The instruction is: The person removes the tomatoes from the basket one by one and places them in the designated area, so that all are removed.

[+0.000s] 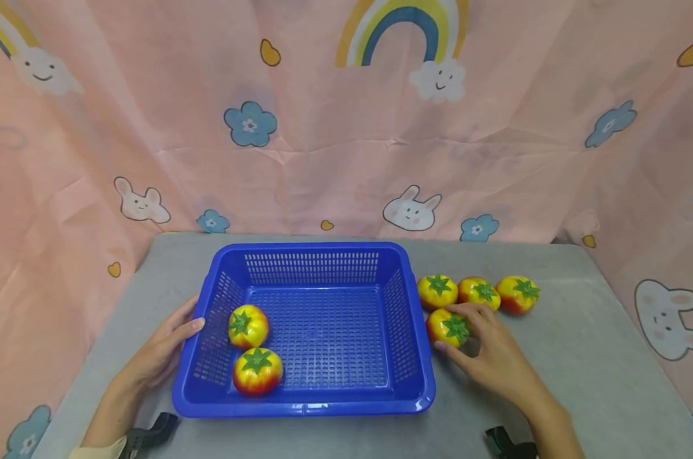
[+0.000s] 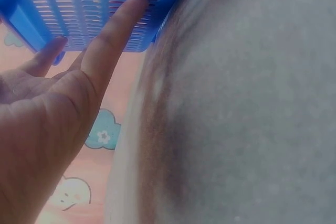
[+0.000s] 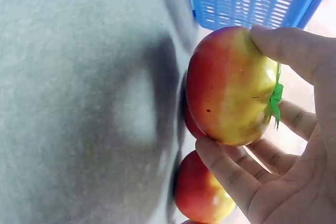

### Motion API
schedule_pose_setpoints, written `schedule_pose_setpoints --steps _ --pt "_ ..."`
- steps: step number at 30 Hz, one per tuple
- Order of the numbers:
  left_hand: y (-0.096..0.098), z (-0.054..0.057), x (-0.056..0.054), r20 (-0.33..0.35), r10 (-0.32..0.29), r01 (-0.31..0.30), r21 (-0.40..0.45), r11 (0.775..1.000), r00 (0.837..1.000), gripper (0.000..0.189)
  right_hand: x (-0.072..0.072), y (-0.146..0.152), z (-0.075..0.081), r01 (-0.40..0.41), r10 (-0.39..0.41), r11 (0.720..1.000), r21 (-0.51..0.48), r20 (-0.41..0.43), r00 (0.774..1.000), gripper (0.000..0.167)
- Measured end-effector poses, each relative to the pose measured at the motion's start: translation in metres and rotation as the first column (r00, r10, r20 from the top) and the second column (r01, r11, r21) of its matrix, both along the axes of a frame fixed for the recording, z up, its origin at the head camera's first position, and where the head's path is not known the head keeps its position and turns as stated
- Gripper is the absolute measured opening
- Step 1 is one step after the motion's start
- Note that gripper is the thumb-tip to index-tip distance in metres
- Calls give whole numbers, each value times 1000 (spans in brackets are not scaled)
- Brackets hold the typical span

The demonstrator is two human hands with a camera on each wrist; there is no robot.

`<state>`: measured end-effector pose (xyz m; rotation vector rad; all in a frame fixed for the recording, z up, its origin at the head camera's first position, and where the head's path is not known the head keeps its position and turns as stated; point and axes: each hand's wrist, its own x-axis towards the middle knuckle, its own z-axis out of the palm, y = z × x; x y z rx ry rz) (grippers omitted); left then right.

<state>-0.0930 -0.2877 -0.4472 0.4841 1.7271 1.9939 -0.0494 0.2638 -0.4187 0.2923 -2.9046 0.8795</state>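
A blue plastic basket (image 1: pixel 312 408) with slotted walls sits on the table. Inside it, on the left, lie two red-and-yellow toy tomatoes with green leafy tops, a rear one (image 1: pixel 248 326) and a front one (image 1: pixel 257 371). The left hand (image 1: pixel 161 347) touches the basket's left side; in the left wrist view its fairly straight fingers (image 2: pixel 113 38) rest against the slotted wall. Just outside the basket's right wall, the right hand (image 1: pixel 492 354) pinches another tomato (image 3: pixel 226 87) between thumb and fingers. Its green top faces the palm in the right wrist view.
Behind the right hand, three more tomatoes stand in a row: one beside the basket (image 1: pixel 437 292), a middle one (image 1: pixel 478 292) and a right one (image 1: pixel 518 294). A grey cloth (image 1: pixel 581 357) covers the table. A pink patterned curtain (image 1: pixel 323 172) hangs behind.
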Motion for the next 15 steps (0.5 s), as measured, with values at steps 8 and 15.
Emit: schedule_pose_setpoints --steps 8,15 --pt "0 0 0 -1 6 -6 -18 1000 1000 56 -3 1 -5 11 -11 1000 6 83 996 63" --pt "0 1 0 -8 -1 1 -17 1000 1000 56 -3 1 -8 19 -21 1000 12 96 995 64"
